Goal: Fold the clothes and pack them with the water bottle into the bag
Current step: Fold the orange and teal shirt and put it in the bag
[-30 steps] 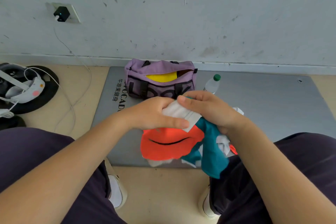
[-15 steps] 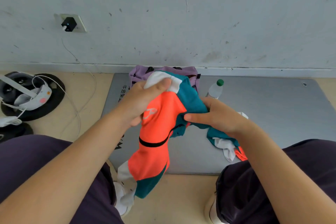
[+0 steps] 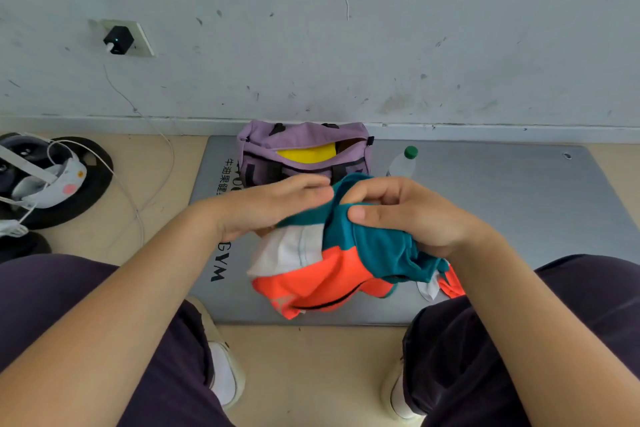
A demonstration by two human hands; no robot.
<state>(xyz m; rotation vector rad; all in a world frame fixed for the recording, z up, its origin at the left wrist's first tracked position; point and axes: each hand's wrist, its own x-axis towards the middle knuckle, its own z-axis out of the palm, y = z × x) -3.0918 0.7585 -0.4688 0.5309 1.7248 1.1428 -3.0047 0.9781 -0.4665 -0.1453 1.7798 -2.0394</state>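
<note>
Both hands are up over the grey mat (image 3: pixel 485 218), working one garment (image 3: pixel 332 270) in orange, teal and white. Right hand (image 3: pixel 408 215) is curled and clamped on the teal part, thumb pressing the cloth from below. Left hand (image 3: pixel 273 208) has its fingers out fairly straight, lying over the teal edge; whether it pinches the cloth underneath, cannot tell. The garment hangs bunched between the hands, with the lower orange part drooping toward the mat and a loose orange-white end trailing by the right knee.

The purple bag (image 3: pixel 304 146) sits at the far edge of the mat against the wall, zip open, something yellow already inside. The water bottle (image 3: pixel 403 163) with a green cap stands just beside the bag on its right, not packed yet.

Judgement: the fold is in progress, early-to-mid task. To do it well, find two matching corners or the waistband, shake the cloth out flat, and lay it on the mat rather than folding mid-air. Bring one half over the other and smooth it with a flat palm before the next fold. Tuck in the trailing end so it doesn't spill out. Aim for a packet narrower than the bag opening, leaving room for the bottle.
</note>
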